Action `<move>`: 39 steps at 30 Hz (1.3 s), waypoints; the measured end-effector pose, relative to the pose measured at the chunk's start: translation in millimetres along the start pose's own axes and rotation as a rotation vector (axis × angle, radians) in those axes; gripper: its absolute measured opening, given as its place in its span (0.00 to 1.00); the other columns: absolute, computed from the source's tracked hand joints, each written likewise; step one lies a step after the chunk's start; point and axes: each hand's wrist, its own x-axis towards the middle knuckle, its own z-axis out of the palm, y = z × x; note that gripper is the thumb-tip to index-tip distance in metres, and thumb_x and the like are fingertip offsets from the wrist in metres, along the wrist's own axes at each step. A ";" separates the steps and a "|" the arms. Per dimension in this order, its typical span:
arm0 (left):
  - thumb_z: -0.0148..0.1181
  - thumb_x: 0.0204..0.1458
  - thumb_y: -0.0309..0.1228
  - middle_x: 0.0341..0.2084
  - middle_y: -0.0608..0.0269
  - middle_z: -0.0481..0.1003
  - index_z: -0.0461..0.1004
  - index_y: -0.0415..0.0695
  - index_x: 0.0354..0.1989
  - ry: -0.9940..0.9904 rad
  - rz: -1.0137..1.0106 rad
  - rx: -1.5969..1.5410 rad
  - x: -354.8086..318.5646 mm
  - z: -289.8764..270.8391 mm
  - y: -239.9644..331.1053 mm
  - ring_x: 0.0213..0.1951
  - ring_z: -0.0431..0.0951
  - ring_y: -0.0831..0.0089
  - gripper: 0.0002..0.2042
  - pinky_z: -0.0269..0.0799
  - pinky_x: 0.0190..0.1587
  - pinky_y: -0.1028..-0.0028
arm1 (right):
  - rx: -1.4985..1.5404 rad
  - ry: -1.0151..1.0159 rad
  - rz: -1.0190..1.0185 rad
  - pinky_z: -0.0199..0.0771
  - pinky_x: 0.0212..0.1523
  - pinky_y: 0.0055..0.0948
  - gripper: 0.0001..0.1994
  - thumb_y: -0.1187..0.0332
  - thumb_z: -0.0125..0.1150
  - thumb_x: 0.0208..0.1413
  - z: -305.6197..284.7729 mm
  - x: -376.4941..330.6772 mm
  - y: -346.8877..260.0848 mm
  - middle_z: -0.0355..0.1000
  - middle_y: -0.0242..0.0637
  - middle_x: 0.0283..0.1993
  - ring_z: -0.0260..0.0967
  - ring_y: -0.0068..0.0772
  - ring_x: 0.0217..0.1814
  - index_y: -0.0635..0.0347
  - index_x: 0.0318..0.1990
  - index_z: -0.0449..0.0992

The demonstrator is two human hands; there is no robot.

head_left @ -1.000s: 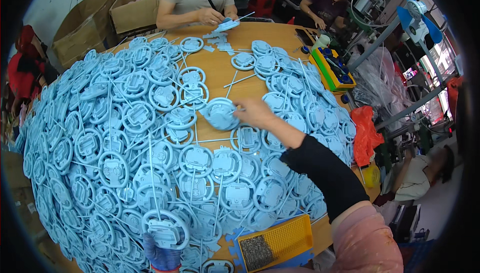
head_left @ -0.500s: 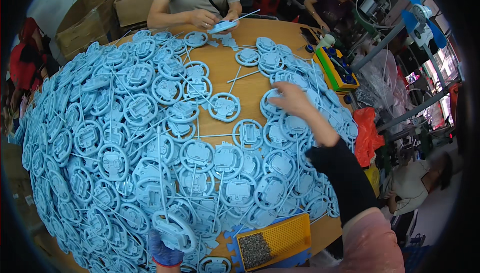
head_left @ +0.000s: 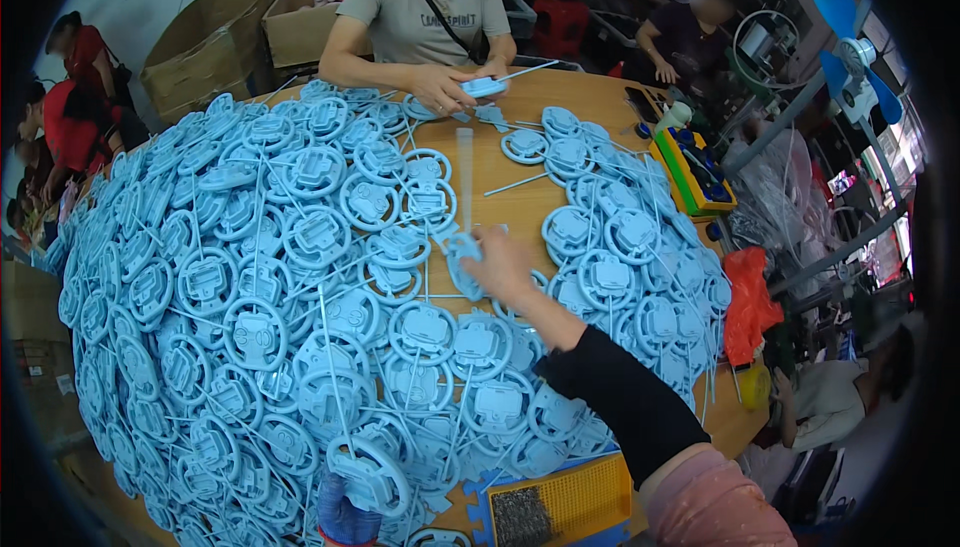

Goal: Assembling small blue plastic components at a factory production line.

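At the near edge, my left hand, in a blue glove, is closed on a light-blue toy steering wheel. A long thin rod rises from that wheel over the heap. My bare right hand reaches to the table's middle. Its fingers are closed on the edge of another light-blue steering wheel, which stands tilted, its rod smeared by motion. Around both hands lie many like wheels with rods, piled into a big heap on the left and a smaller one on the right.
A yellow basket holding small metal pieces sits on a blue mat at the near edge. Across the wooden table, a person holds another wheel. Right of the heap are a yellow-green box, a red plastic bag and a blue fan.
My right hand has moved left from over the right-hand heap and closed on a wheel in the middle. My left hand keeps its wheel. The whole view has shifted slightly.
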 end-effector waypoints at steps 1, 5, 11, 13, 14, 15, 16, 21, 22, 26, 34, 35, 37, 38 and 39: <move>0.62 0.50 0.32 0.47 0.54 0.73 0.65 0.40 0.57 0.024 0.072 0.103 2.0 -2.6 -5.1 0.46 0.74 0.62 0.25 0.71 0.52 0.60 | 0.133 -0.073 -0.060 0.73 0.42 0.42 0.18 0.64 0.65 0.44 -10.0 -14.3 -18.5 0.73 0.46 0.40 0.73 0.48 0.40 0.62 0.44 0.76; 0.63 0.48 0.31 0.47 0.51 0.73 0.64 0.39 0.57 0.019 0.130 0.223 6.4 -16.3 -7.1 0.48 0.75 0.57 0.26 0.71 0.54 0.54 | 0.351 -0.116 -0.146 0.73 0.41 0.40 0.15 0.67 0.61 0.47 -11.0 -31.0 -21.0 0.73 0.47 0.37 0.73 0.49 0.39 0.62 0.43 0.76; 0.60 0.52 0.27 0.47 0.57 0.73 0.66 0.39 0.55 -0.024 -0.058 0.004 6.8 -6.3 1.2 0.48 0.73 0.66 0.21 0.71 0.52 0.66 | -0.318 0.037 0.054 0.74 0.42 0.42 0.12 0.67 0.57 0.50 0.4 43.1 66.8 0.76 0.47 0.38 0.74 0.49 0.42 0.61 0.40 0.79; 0.58 0.53 0.26 0.47 0.59 0.73 0.67 0.39 0.54 -0.038 -0.128 -0.072 4.4 -5.0 5.0 0.49 0.72 0.69 0.19 0.69 0.54 0.68 | -0.507 -0.147 -0.064 0.74 0.42 0.42 0.13 0.63 0.61 0.48 2.9 47.7 81.8 0.76 0.48 0.36 0.74 0.50 0.41 0.61 0.38 0.79; 0.58 0.53 0.27 0.48 0.58 0.73 0.67 0.39 0.54 -0.045 -0.125 -0.065 5.3 -7.5 3.9 0.50 0.72 0.69 0.19 0.68 0.55 0.67 | -0.608 -0.233 -0.119 0.75 0.42 0.42 0.14 0.60 0.63 0.47 1.0 53.3 91.9 0.76 0.48 0.34 0.73 0.51 0.40 0.61 0.37 0.79; 0.58 0.53 0.27 0.49 0.58 0.73 0.67 0.39 0.54 -0.061 -0.133 -0.065 7.8 -8.1 0.8 0.51 0.71 0.68 0.19 0.67 0.57 0.66 | -0.563 -0.226 -0.062 0.75 0.42 0.43 0.12 0.61 0.61 0.48 8.5 57.0 101.1 0.76 0.48 0.35 0.73 0.52 0.41 0.61 0.35 0.79; 0.58 0.53 0.29 0.48 0.58 0.73 0.68 0.39 0.53 -0.064 -0.116 0.038 9.1 -4.1 -0.7 0.52 0.71 0.69 0.19 0.66 0.58 0.65 | -0.522 -0.211 -0.005 0.75 0.41 0.44 0.11 0.62 0.60 0.49 19.4 57.6 107.1 0.76 0.48 0.35 0.73 0.53 0.41 0.60 0.32 0.80; 0.57 0.55 0.30 0.44 0.61 0.74 0.69 0.41 0.52 -0.174 -0.330 -0.364 7.4 -10.4 3.6 0.48 0.72 0.71 0.16 0.64 0.57 0.67 | -0.419 -0.084 -0.160 0.73 0.40 0.45 0.09 0.71 0.54 0.50 21.2 34.2 86.0 0.76 0.47 0.36 0.74 0.49 0.39 0.62 0.36 0.78; 0.57 0.55 0.30 0.44 0.62 0.74 0.69 0.42 0.51 -0.219 -0.440 -0.546 8.0 -6.4 2.9 0.48 0.72 0.72 0.16 0.64 0.56 0.68 | -0.281 -0.039 -0.102 0.73 0.39 0.45 0.09 0.72 0.54 0.50 15.0 28.5 85.1 0.76 0.47 0.36 0.74 0.49 0.39 0.62 0.36 0.78; 0.55 0.56 0.29 0.37 0.66 0.73 0.69 0.41 0.49 0.091 -0.090 0.051 -10.0 48.5 -26.1 0.36 0.71 0.78 0.13 0.69 0.43 0.76 | 0.390 0.000 0.043 0.71 0.34 0.37 0.11 0.66 0.57 0.53 -28.2 -20.3 45.7 0.76 0.43 0.31 0.73 0.40 0.32 0.61 0.41 0.78; 0.55 0.57 0.34 0.48 0.54 0.73 0.62 0.41 0.60 -0.174 0.114 0.574 -5.4 29.1 -39.1 0.50 0.73 0.63 0.23 0.69 0.55 0.62 | 1.197 -0.450 0.243 0.71 0.34 0.22 0.12 0.68 0.58 0.58 -76.4 -234.0 -31.8 0.74 0.34 0.33 0.71 0.21 0.32 0.67 0.45 0.72; 0.57 0.55 0.32 0.48 0.54 0.72 0.62 0.40 0.59 -0.127 0.174 0.632 -5.5 35.0 -52.1 0.49 0.73 0.63 0.23 0.70 0.53 0.63 | 1.288 -0.504 0.250 0.72 0.35 0.22 0.12 0.68 0.58 0.59 -75.3 -256.3 -34.0 0.74 0.35 0.32 0.71 0.21 0.32 0.66 0.45 0.70; 0.62 0.51 0.29 0.47 0.55 0.70 0.61 0.40 0.56 -0.035 0.306 0.750 -9.3 52.1 -83.8 0.47 0.74 0.64 0.24 0.73 0.50 0.65 | 1.395 -0.485 0.357 0.74 0.35 0.22 0.11 0.67 0.58 0.59 -68.3 -292.3 -38.1 0.74 0.35 0.33 0.72 0.22 0.33 0.65 0.44 0.70; 0.65 0.50 0.33 0.46 0.58 0.68 0.60 0.40 0.54 0.017 0.375 1.008 -10.0 57.2 -93.1 0.45 0.72 0.68 0.26 0.72 0.46 0.70 | 1.451 -0.478 0.405 0.75 0.36 0.22 0.11 0.67 0.58 0.60 -68.2 -302.3 -40.0 0.74 0.35 0.33 0.73 0.22 0.33 0.64 0.43 0.70; 0.66 0.49 0.35 0.45 0.58 0.68 0.61 0.40 0.53 0.000 0.391 1.063 -11.0 54.5 -101.5 0.45 0.72 0.69 0.27 0.72 0.45 0.70 | 1.448 -0.476 0.480 0.75 0.36 0.23 0.10 0.66 0.58 0.60 -71.0 -308.2 -41.1 0.74 0.36 0.34 0.73 0.23 0.33 0.64 0.43 0.70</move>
